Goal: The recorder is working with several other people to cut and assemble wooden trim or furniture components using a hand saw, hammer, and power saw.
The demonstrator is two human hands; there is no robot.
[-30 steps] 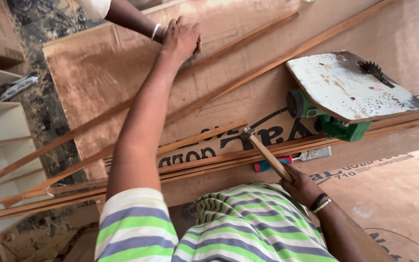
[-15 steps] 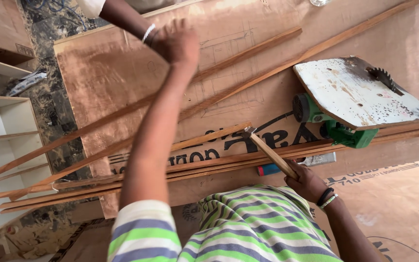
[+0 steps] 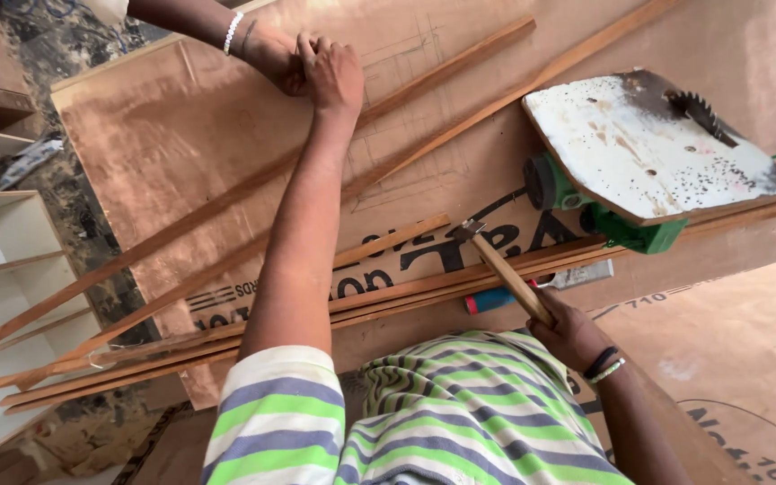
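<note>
I see a brown plywood worktop (image 3: 181,144) with printed lettering. Long wooden strips (image 3: 226,193) lie across it at a slant, more bundled along its near edge. A green circular saw (image 3: 648,153) sits on it upturned, and a blue-handled chisel (image 3: 541,286) lies beside the strips.

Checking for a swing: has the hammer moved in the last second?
No. The hammer keeps its head just left of the circular saw and its green motor, handle in the right hand grip.
</note>
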